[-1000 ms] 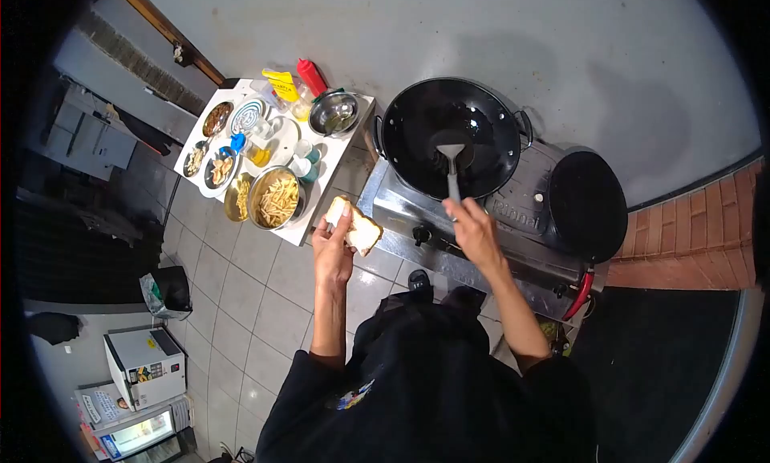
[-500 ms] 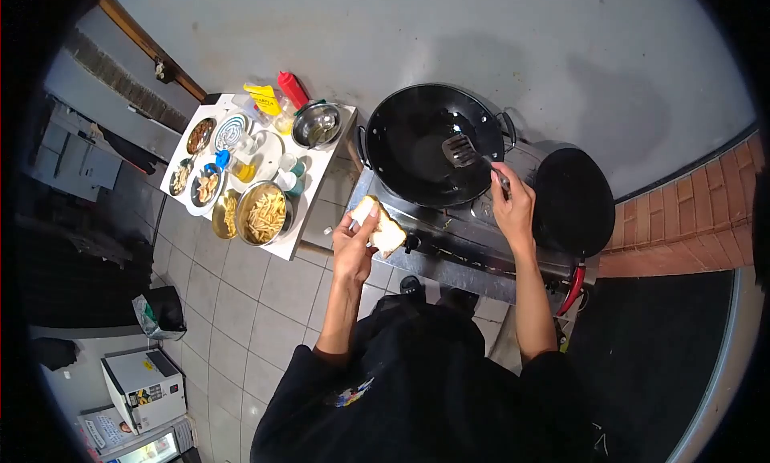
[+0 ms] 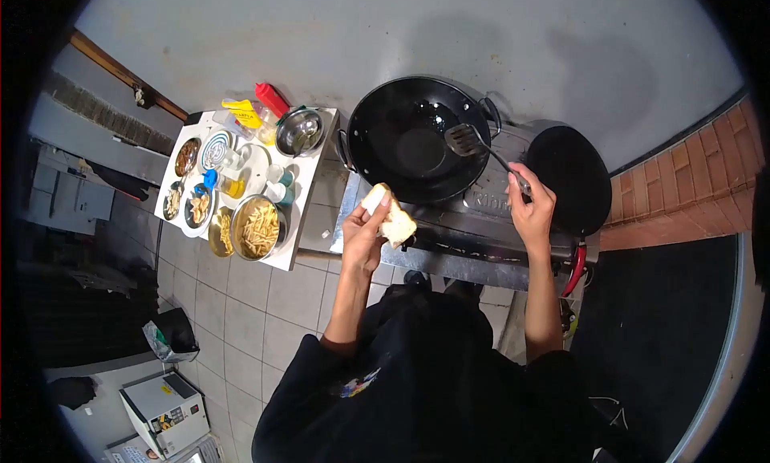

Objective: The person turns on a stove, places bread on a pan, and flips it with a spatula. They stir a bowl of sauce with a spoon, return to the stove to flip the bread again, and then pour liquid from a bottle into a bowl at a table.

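A piece of white bread (image 3: 396, 227) with a browned crust is pinched in my left hand (image 3: 362, 240), just in front of the wok's near rim. My right hand (image 3: 531, 214) grips the handle of a slotted spatula (image 3: 463, 140). The spatula's head hangs over the right side of the black wok (image 3: 377, 134), whose inside looks shiny with oil. Both wok handles stick out at its sides. Beneath it is the metal stove (image 3: 473, 258).
A black flat pan (image 3: 571, 178) with a red handle (image 3: 574, 272) sits to the right on the stove. On the white table (image 3: 303, 214) at left stand a bowl of fries (image 3: 261, 229), a steel bowl (image 3: 299, 132), a red squeeze bottle (image 3: 272, 99) and several plates. A brick ledge (image 3: 682, 182) borders the right.
My right hand has moved a little right and down, and the spatula handle leans further out. The bread has shifted slightly right and tilted with my left hand. The view has swung somewhat.
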Motion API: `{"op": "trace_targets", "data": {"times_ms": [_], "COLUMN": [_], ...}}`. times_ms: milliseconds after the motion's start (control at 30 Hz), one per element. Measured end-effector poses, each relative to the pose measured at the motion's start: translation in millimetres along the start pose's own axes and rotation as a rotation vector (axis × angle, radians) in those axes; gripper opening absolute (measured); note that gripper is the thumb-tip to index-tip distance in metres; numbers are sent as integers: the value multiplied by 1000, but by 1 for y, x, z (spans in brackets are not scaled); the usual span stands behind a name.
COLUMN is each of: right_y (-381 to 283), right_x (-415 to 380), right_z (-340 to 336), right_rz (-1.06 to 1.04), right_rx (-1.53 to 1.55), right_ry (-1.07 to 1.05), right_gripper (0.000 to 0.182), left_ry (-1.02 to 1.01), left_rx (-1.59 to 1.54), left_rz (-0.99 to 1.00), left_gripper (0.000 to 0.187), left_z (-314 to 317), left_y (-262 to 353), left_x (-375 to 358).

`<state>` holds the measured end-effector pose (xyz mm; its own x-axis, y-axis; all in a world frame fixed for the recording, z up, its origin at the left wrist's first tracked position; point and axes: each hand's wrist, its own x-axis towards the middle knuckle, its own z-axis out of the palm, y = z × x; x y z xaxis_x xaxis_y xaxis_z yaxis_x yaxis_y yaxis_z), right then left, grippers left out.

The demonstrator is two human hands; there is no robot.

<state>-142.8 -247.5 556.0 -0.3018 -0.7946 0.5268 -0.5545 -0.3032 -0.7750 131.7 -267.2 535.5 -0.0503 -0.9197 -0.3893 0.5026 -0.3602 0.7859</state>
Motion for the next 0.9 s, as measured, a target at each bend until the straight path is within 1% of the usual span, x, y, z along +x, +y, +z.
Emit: {"op": "trace_targets", "data": {"times_ms": [133, 200, 300, 367, 467, 567, 600, 633, 700, 733, 800, 833, 900], "right_y": [2, -1, 5, 6, 10, -4, -4, -7, -15, -18, -24, -29, -35], "right_x": [-14, -19, -24, -26, -24, -14, -11, -9, -1, 2, 12, 18, 29], "right_z": [8, 15, 25, 26, 31, 34, 37, 34, 34, 34, 34, 33, 31], "right_rz": [86, 227, 241, 245, 247, 103, 85, 85, -4, -11, -55, -65, -147], "right_rx": [113, 325, 402, 400, 350, 201, 201, 114, 43, 56, 67, 79, 38], "right_ry": [-13, 4, 17, -20, -5, 17, 24, -19, -99, -114, -243, -257, -408], "right_gripper": [16, 17, 18, 19, 17, 15, 14, 14, 13, 13, 15, 15, 17], "left_ry": [-20, 17, 14, 28, 53, 95, 103, 113, 154, 171, 184, 199, 226], "left_rx": [-18, -16, -98, -119, -142, -129, -122, -115, -121, -129, -147, -155, -152], "left_rz": [-15, -60, -132, -141, -143, -129, -123, -118, -97, -79, -50, -37, -46], "left_gripper": [33, 37, 43, 42, 43, 42, 41, 40, 39, 39, 42, 42, 45], "left_z": [2, 5, -4, -11, -19, -34, -37, -38, -42, -44, -51, -55, -60], "left_y": [-6, -6, -10, -12, -9, -4, -1, 1, 3, 4, 4, 4, 1], "left_x": [7, 6, 9, 10, 4, -3, -7, -11, -18, -20, -23, -24, -28]}}
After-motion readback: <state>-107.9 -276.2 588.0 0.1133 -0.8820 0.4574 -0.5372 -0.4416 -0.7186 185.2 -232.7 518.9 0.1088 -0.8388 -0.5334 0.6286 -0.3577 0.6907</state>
